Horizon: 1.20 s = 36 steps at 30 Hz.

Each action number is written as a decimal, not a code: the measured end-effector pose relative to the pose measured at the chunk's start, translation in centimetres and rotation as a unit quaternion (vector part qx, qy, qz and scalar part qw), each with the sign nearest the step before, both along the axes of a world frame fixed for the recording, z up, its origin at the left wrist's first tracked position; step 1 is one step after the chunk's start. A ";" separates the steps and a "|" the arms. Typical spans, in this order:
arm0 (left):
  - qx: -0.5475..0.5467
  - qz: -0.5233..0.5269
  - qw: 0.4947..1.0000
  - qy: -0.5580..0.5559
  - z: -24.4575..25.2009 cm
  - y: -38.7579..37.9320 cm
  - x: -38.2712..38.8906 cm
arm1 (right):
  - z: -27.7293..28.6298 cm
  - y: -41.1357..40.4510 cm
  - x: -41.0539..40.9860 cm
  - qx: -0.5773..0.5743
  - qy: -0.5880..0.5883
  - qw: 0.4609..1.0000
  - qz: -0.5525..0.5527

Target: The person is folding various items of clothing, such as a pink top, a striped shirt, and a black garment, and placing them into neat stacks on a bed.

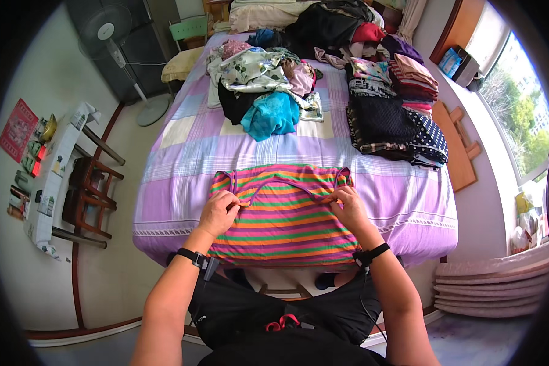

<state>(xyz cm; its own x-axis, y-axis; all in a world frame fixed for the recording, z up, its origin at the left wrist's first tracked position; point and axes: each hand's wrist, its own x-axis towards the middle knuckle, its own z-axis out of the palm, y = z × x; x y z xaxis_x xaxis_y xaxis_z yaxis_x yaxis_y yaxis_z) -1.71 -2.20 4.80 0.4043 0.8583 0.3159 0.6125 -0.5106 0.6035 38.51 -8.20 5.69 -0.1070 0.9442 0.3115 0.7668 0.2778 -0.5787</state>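
A striped tank top (283,224) in pink, orange and green lies spread flat near the front edge of the bed, its purple-trimmed neckline and straps at the far end. My left hand (220,211) pinches the trim at the left strap between thumb and fingers. On the other side, my right hand (349,207) grips the right strap's trim the same way. The garment's lower hem reaches the bed's near edge, between my forearms. Both wrists wear black bands with small devices.
A loose heap of clothes (261,87) lies farther up the checked bedspread (174,183). Folded garments (384,121) are stacked at the right, with dark fabric (329,27) behind. A pedestal fan (137,87) and a table (59,169) with stools stand left; cushions (494,283) are piled right.
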 end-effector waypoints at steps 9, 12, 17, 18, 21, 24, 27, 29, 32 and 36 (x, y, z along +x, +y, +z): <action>0.047 -0.025 0.994 0.100 0.1 -4.4 -1.8 | -2.4 -2.6 1.0 0.005 -0.073 0.997 0.020; 0.010 0.096 0.993 0.063 0.1 -8.3 -2.9 | -1.2 -4.2 1.3 0.007 -0.005 1.000 -0.023; -0.189 0.331 0.920 -0.090 -5.9 -15.0 -6.7 | -0.6 -9.2 3.4 -0.074 0.028 0.986 -0.149; -0.224 0.360 0.888 -0.176 -7.5 -15.6 -7.7 | -0.9 -10.4 4.2 -0.122 0.023 0.974 -0.191; -0.330 0.337 0.863 -0.182 -8.8 -15.9 -8.4 | -2.8 -14.0 6.1 -0.150 0.023 0.954 -0.258; -0.389 0.325 0.824 -0.252 -6.7 -15.2 -6.6 | -3.7 -16.7 5.8 -0.241 0.191 0.891 -0.333; -0.441 0.342 0.800 -0.221 -7.2 -14.9 -7.1 | -3.6 -18.1 4.8 -0.269 0.082 0.891 -0.357; -0.448 0.340 0.807 -0.181 -7.7 -15.0 -7.5 | -5.0 -18.6 4.5 -0.267 0.058 0.892 -0.361; -0.400 0.316 0.815 -0.276 -6.4 -15.9 -5.8 | -5.5 -19.1 5.3 -0.284 0.055 0.887 -0.359; -0.345 0.276 0.796 -0.413 -6.3 -17.6 -7.3 | -4.1 -18.8 5.3 -0.318 0.206 0.872 -0.310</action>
